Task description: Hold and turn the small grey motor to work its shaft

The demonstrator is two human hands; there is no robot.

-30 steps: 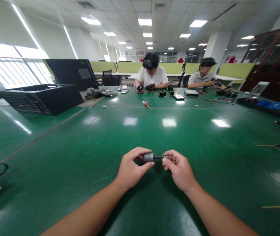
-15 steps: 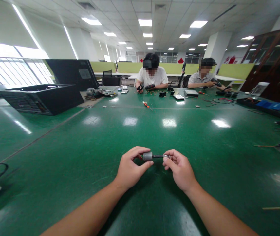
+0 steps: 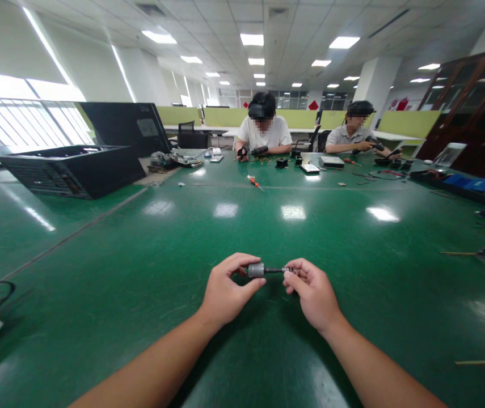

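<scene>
Between my two hands, a hole saw lies level above the green table (image 3: 174,238). It has a grey cylindrical cup (image 3: 256,270) on the left and a thin dark shaft (image 3: 274,270) running right to a silvery end (image 3: 287,270). My left hand (image 3: 229,286) grips the cup between thumb and fingers. My right hand (image 3: 312,292) pinches the silvery end, and its fingers partly hide that end.
An open black computer case (image 3: 72,170) stands at the left. Ahead lies an orange screwdriver (image 3: 254,182). Across the table two people (image 3: 263,133) handle tools among small parts. A black tray (image 3: 463,184) with blue items sits at the right.
The silvery end has turned slightly in the fingers of my right hand, which has shifted a touch to the right. My left hand keeps its place on the cup.
</scene>
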